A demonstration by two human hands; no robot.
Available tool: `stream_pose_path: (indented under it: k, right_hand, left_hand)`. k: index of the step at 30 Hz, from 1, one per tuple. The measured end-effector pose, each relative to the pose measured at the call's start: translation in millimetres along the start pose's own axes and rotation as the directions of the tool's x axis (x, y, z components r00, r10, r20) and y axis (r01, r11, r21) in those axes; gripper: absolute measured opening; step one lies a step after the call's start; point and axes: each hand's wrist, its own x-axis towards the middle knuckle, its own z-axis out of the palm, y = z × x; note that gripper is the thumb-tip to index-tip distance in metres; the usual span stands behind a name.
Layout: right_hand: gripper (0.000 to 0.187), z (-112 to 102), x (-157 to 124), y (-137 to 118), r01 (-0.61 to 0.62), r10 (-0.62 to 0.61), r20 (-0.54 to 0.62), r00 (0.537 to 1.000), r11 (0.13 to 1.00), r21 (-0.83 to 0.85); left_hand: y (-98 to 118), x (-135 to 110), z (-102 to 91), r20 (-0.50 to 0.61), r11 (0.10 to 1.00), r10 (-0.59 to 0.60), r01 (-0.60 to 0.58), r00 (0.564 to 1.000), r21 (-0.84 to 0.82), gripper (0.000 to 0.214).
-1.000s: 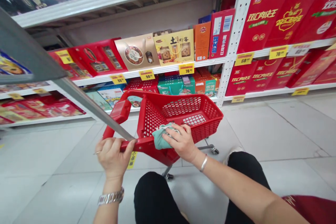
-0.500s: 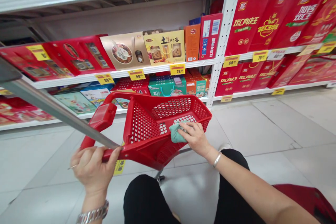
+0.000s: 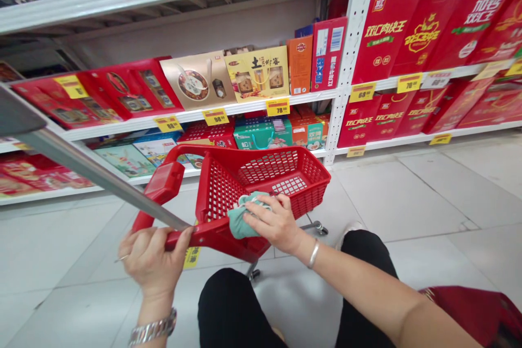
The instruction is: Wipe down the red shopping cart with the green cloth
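A small red shopping cart (image 3: 269, 160) with perforated basket walls stands in front of my knees. My left hand (image 3: 155, 261) is wrapped round the red cart handle (image 3: 141, 220), close to where a grey metal pole (image 3: 110, 171) meets it. In my right hand (image 3: 279, 223) is a bunched green cloth (image 3: 244, 223), pressed over the near rim of the basket toward the handle end. The fingers are curled over the cloth, and the rim under it is hidden.
White shelves (image 3: 240, 106) of boxed goods run behind the cart. Red gift bags (image 3: 381, 27) stand on the right-hand shelves. Grey tiles (image 3: 391, 190) cover the floor. A dark red item (image 3: 468, 310) lies at the lower right.
My right hand has slid the green cloth left along the near rim, toward the handle. My left hand keeps its hold on the handle. The view has shifted slightly.
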Motion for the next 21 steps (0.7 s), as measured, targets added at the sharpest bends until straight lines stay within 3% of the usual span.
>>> stream_pose_path:
  k: [3,7,21]
  right_hand:
    - [0.018,17,3,-17,0.045,-0.047,0.041,0.998,0.998,0.050]
    - [0.016,26,-17,-11,0.025,-0.027,0.039,0.999,0.999,0.036]
    - [0.025,-20,-94,94,-0.098,0.126,0.145,0.982,0.978,-0.186]
  left_hand:
    - [2,1,-3.1,0.009,0.998,0.053,-0.053,0.999,0.040,0.025]
    - [3,3,-7.3,0.017,0.994,0.091,-0.091,0.996,0.067,0.024]
    - [-6,-1,-9.2,0.074,0.996,0.037,-0.043,0.997,0.073,0.023]
